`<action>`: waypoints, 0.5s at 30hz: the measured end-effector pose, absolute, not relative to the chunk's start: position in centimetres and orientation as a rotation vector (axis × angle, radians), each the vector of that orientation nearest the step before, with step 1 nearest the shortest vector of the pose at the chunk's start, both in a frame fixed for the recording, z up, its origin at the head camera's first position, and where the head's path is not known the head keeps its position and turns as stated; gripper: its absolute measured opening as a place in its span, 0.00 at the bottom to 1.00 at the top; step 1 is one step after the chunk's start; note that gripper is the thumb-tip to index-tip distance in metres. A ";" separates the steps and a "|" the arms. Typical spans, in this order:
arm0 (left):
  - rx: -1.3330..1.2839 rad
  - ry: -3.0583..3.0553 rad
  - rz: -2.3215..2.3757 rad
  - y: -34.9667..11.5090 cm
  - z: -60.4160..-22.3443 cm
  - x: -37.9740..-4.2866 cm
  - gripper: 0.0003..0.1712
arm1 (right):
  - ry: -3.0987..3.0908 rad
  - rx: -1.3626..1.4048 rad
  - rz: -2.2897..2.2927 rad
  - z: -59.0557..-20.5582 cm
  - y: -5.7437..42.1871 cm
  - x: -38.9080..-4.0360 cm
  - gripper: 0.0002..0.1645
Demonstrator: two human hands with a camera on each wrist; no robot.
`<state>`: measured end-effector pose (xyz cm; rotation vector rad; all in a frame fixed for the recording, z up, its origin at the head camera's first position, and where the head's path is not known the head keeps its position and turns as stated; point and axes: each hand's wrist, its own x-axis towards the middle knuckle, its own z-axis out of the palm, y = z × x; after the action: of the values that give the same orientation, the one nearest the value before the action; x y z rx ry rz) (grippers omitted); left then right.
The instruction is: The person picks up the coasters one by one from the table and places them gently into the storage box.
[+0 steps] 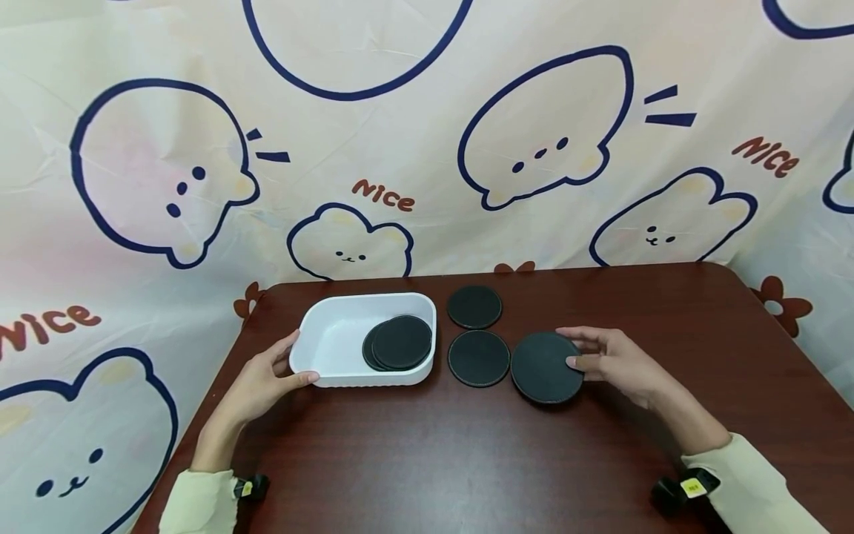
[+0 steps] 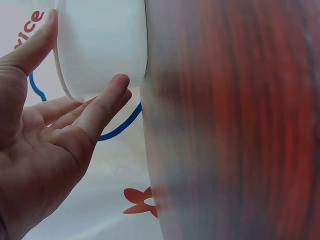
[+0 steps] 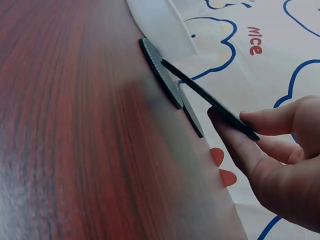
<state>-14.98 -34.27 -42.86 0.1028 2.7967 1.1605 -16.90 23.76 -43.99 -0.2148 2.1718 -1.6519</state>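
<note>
My right hand (image 1: 617,363) pinches a round black coaster (image 1: 545,368) by its right edge, between thumb and fingers. In the right wrist view this coaster (image 3: 200,95) is tilted and lifted off the table. Two more black coasters lie flat left of it, a rear coaster (image 1: 474,306) and a front coaster (image 1: 479,359). My left hand (image 1: 260,382) holds the left end of a white tray (image 1: 327,334), with the thumb and fingers spread around its corner (image 2: 100,65). Inside the tray's right half, overlapping black coasters (image 1: 402,343) lie stacked.
A dark reddish-brown wooden table (image 1: 427,460) carries everything. Close behind its far edge hangs a pale cloth (image 1: 427,148) printed with cartoon outlines. The tray and the rear coaster are near that far edge.
</note>
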 end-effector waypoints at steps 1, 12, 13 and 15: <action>0.100 2.796 1.162 -34.3 -42.9 -15.0 0.61 | 2.143 -0.207 -1.680 -43.9 23.7 -16.9 0.39; 0.105 2.796 1.152 -34.2 -42.8 -15.0 0.61 | 1.988 -0.194 -1.865 -43.6 24.0 -16.6 0.42; 0.103 2.796 1.152 -34.2 -42.8 -15.0 0.61 | 1.986 -0.191 -1.872 -43.5 24.0 -16.6 0.42; 0.101 2.796 1.152 -34.2 -42.8 -15.0 0.61 | 1.983 -0.185 -1.889 -43.5 24.0 -16.6 0.42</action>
<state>-14.97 -34.23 -42.82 0.1009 2.7960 1.1516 -16.63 23.97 -43.51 -0.1847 1.9826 -1.8892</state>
